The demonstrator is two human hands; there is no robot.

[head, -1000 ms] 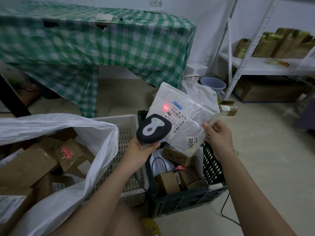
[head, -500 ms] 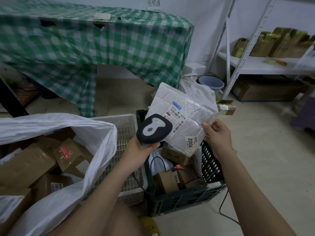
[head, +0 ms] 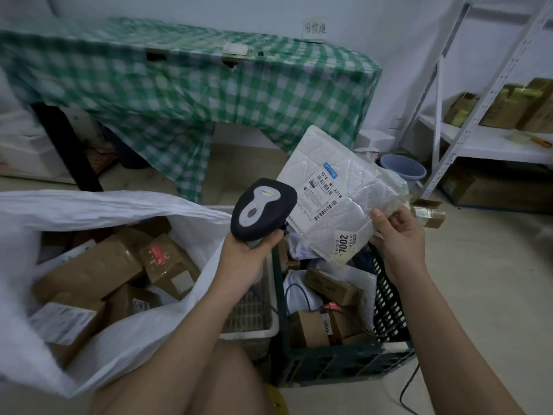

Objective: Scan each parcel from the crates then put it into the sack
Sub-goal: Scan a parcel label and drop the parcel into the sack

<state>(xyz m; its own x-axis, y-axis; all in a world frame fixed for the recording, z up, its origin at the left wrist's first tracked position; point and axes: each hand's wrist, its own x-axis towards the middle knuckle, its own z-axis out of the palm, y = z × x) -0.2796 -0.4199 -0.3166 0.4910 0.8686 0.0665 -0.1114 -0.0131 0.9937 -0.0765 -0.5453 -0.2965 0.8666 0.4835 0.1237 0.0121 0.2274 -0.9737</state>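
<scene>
Above the dark crate (head: 329, 363) — right fingers (head: 381, 218) pinch the parcel's (head: 338, 199) edge.

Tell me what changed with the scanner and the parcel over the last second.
The red scan light on the white bubble mailer went out. The camera view shifted, so any small movement is unclear. Unchanged: the left hand grips the barcode scanner, the right hand pinches the mailer's edge above the dark green crate.
</scene>
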